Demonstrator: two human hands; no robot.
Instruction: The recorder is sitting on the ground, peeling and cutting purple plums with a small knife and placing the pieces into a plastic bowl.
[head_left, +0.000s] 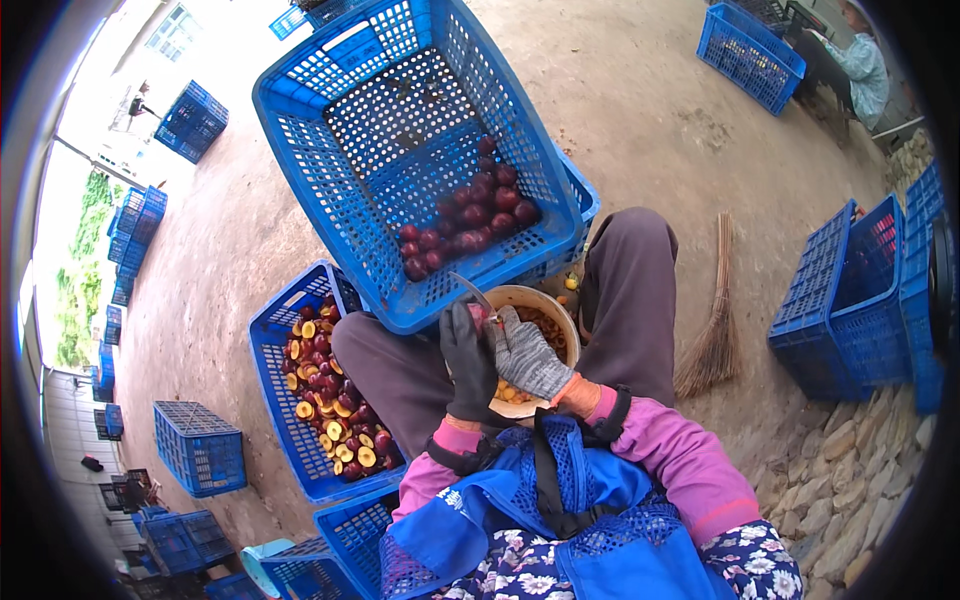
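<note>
My left hand (466, 362), in a dark glove, is closed around a reddish plum (479, 312). My right hand (530, 353), in a grey knitted glove, grips a knife with a curved blade (470, 290), its edge close by the plum. Both hands meet over a pale round bucket (562, 306) holding brownish-yellow plum stones (540, 325) between my knees. Beyond them, a tilted blue crate (505, 85) has whole dark-red plums (480, 205) gathered in its near right corner. Cut plum halves (335, 430) with yellow flesh fill a lower blue crate (272, 410) at my left.
A straw broom (715, 330) lies on the floor to my right. Blue crates (850, 300) stand beyond it beside a stone wall (850, 490). More crates (198, 448) are spread along the left. At the far right, a person (862, 75) is near another crate (750, 58).
</note>
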